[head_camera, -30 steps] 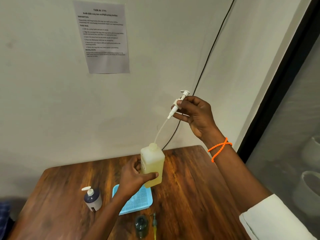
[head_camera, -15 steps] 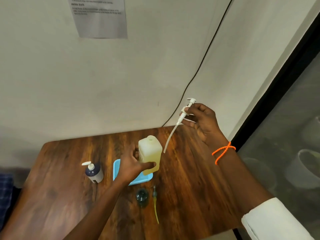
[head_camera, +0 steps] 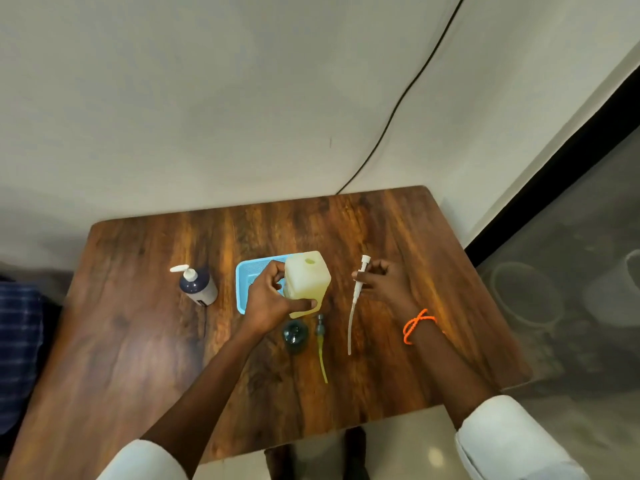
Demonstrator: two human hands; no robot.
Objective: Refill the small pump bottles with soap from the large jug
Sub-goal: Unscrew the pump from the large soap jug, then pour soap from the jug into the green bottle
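Note:
The pale yellow square jug (head_camera: 307, 282) is held just above the wooden table (head_camera: 138, 327), its mouth uncapped, with my left hand (head_camera: 273, 299) wrapped around its side. My right hand (head_camera: 384, 282) grips the white pump head with its long dip tube (head_camera: 354, 306), which lies low along the table to the jug's right. A dark green small bottle (head_camera: 295, 336) stands open in front of the jug, its pump with a yellowish tube (head_camera: 321, 344) lying beside it. A navy and white pump bottle (head_camera: 198, 285) stands to the left with its pump on.
A light blue tray (head_camera: 247, 275) lies under and behind the jug. A black cable (head_camera: 398, 105) runs down the wall to the table's back edge. A dark-framed glass partition (head_camera: 571, 188) is on the right. Blue striped cloth (head_camera: 17, 341) shows at far left.
My right hand drew the pump and tube out of the jug and brought them down to the table on the right. The jug came down with my left hand. The view tilted downward.

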